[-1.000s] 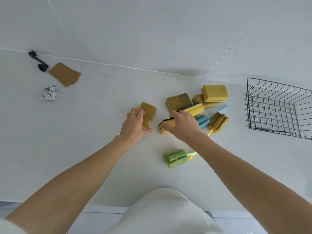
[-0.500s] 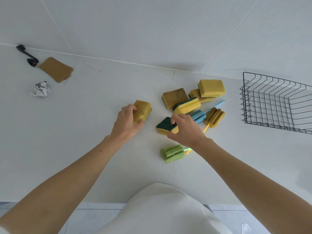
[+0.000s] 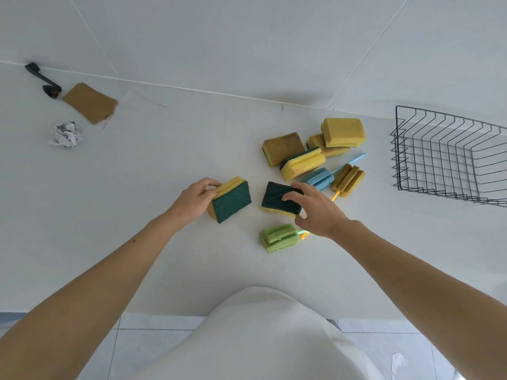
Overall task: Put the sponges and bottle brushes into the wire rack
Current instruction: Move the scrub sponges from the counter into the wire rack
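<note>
My left hand (image 3: 193, 201) grips a yellow sponge with a green scouring face (image 3: 231, 201), tilted up so the green side shows. My right hand (image 3: 315, 212) holds a second green-faced sponge (image 3: 277, 197), fingers over its top and thumb under its near edge. Behind them lie several more yellow sponges (image 3: 343, 132), one browned (image 3: 282, 148). A blue bottle brush (image 3: 319, 178), a yellow one (image 3: 348, 180) and a green one (image 3: 278, 237) lie on the white counter. The black wire rack (image 3: 450, 157) stands at the right with nothing in it.
At the far left lie a brown flat pad (image 3: 89, 102), a crumpled paper ball (image 3: 65, 134) and a black hook-shaped object (image 3: 44, 80) against the wall. The counter's front edge runs below my forearms, with my white clothing beyond it.
Both hands have lifted and turned their sponges so the green scouring sides face up. The right hand's sponge came away from the pile toward me.
</note>
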